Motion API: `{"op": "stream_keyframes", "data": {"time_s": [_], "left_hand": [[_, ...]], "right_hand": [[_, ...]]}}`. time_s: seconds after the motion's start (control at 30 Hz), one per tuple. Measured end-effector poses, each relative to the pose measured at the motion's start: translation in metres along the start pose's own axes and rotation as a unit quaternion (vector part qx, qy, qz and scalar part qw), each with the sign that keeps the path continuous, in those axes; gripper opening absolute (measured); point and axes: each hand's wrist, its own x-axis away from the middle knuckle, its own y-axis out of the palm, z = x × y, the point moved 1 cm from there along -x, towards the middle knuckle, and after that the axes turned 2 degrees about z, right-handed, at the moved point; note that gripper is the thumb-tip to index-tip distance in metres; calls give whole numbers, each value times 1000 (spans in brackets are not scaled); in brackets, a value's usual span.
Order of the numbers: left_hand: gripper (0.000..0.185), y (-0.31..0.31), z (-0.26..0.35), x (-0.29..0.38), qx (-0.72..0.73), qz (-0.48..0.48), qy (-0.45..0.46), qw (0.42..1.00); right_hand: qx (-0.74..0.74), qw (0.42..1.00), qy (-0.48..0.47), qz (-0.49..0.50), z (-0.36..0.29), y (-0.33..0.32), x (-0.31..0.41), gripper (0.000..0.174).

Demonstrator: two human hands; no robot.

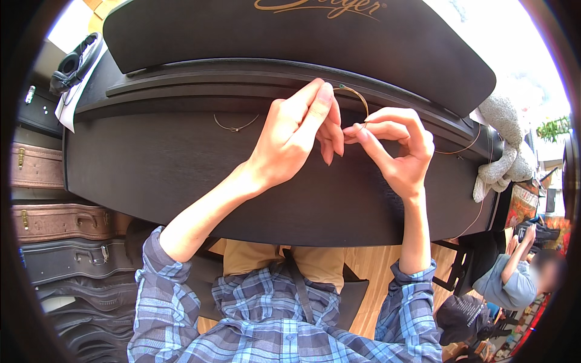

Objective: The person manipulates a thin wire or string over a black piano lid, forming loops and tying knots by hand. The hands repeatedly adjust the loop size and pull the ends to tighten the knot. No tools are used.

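Note:
Before me is the dark closed lid of a piano. Above it, both hands hold a thin, bronze-coloured wire, which looks like an instrument string, bent into an arc with a small green end. My left hand pinches it near that green end between thumb and finger. My right hand has the lower part of the arc between thumb and fingertips. Left of my hands, a short coiled piece of silvery wire lies on the lid. Another thin bronze-coloured string lies behind my right hand and runs towards the right.
Black headphones and white paper are at the back left. Instrument cases are stacked at the left. A grey plush toy sits at the right end. A person in a blue shirt is farther right. The music stand rises behind.

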Motion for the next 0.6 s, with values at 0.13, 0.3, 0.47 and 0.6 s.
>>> {"op": "stream_keyframes", "data": {"time_s": [0.13, 0.3, 0.47, 0.6], "left_hand": [[40, -1, 2, -1, -13, -19, -23, 999], [35, -4, 7, -1, -32, 0, -63, 997], [28, -2, 8, -4, -88, 70, -18, 994], [21, -8, 10, -4, -85, 126, -25, 988]], "right_hand": [[73, 997, -14, -10, 0, 1, -1, 14], [19, 999, 1, 43, 5, -1, -4, 8], [-26, 996, 23, 84, 7, -5, -2, 6], [16, 997, -20, 79, 9, -4, -2, 7]]}}
